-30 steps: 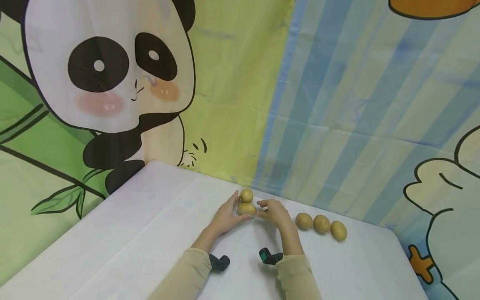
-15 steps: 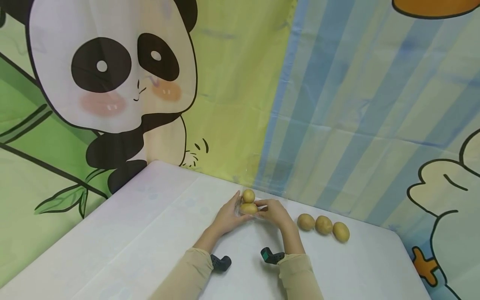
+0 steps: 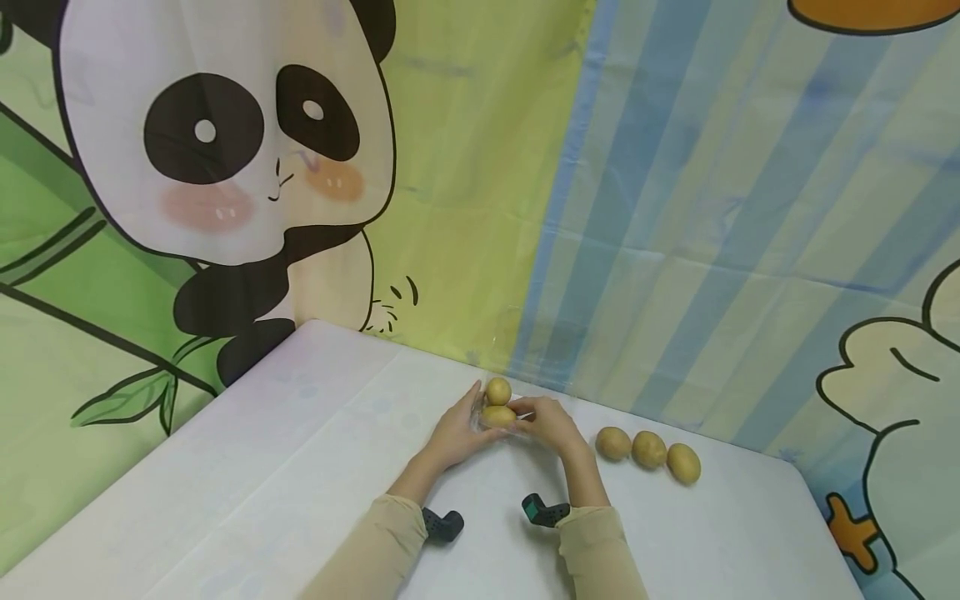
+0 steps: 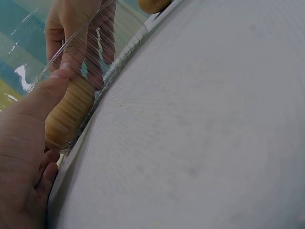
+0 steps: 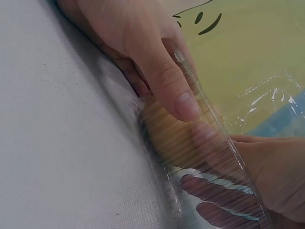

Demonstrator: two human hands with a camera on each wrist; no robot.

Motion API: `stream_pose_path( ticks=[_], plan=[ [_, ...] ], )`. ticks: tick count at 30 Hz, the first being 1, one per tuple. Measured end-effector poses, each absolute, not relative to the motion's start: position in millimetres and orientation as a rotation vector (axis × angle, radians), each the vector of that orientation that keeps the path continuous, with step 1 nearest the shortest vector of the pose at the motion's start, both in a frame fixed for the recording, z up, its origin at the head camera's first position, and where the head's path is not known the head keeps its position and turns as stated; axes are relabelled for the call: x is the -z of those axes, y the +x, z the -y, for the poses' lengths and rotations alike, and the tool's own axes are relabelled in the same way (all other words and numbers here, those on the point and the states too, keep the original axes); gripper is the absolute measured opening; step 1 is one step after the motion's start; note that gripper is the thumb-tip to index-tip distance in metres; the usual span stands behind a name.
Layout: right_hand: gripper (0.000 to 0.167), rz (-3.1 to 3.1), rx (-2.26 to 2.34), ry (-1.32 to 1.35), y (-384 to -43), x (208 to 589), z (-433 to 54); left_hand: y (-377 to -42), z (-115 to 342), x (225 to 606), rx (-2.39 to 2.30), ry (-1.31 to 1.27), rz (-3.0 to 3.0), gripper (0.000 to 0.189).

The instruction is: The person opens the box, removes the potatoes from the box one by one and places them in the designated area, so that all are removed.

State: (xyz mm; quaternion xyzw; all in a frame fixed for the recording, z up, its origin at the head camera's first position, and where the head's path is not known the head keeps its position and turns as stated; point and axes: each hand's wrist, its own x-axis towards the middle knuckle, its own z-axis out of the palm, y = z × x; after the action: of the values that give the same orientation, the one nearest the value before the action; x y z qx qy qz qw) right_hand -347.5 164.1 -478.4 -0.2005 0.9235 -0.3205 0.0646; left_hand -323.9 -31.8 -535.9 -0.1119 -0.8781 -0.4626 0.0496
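Note:
A clear plastic box (image 4: 126, 55) with ribbed walls lies on the table, its far side raised like an opened lid (image 5: 271, 102). Inside are two potatoes, a near potato (image 3: 498, 417) and a far potato (image 3: 498, 391). My left hand (image 3: 452, 432) grips the box's left end, its thumb (image 5: 187, 106) over the near wall and its fingers round the outside. My right hand (image 3: 551, 425) reaches into the box from the right and holds the near potato's right end between thumb and fingers, which show through the ribbed wall.
Three more potatoes (image 3: 648, 450) lie in a row on the white table (image 3: 315, 467), right of my right hand. Behind the table's far edge hangs a cloth backdrop (image 3: 457, 208) with a panda. A dark wrist device (image 3: 444, 526) sits at each sleeve cuff.
My right fingers have closed in from slightly apart onto the near potato's right end. My left hand keeps its grip on the box. The head view has shifted slightly.

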Motion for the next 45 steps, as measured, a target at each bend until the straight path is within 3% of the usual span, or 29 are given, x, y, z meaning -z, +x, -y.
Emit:
stream_pose_path(
  ticks=[15,23,29,38,45],
  plan=[
    [0.027,-2.848,0.902,-0.630,-350.9,480.7,-158.7,-328.6,35.9,540.5,1.369,-0.338,2.653,0.111],
    [0.030,-2.848,0.977,-0.636,-352.3,478.0,-162.5,-328.1,35.4,538.6,1.404,-0.318,2.655,0.110],
    [0.020,-2.916,0.935,-0.588,-350.5,474.9,-160.6,-326.8,34.6,537.3,1.418,-0.299,2.669,0.109],
    [0.060,-2.936,0.773,-0.335,-338.3,472.0,-150.6,-324.8,31.6,536.5,1.401,-0.324,2.665,0.109],
    [0.062,-2.905,0.829,-0.254,-337.0,476.2,-150.4,-323.7,31.6,535.6,1.362,-0.329,2.686,0.106]
  ],
)
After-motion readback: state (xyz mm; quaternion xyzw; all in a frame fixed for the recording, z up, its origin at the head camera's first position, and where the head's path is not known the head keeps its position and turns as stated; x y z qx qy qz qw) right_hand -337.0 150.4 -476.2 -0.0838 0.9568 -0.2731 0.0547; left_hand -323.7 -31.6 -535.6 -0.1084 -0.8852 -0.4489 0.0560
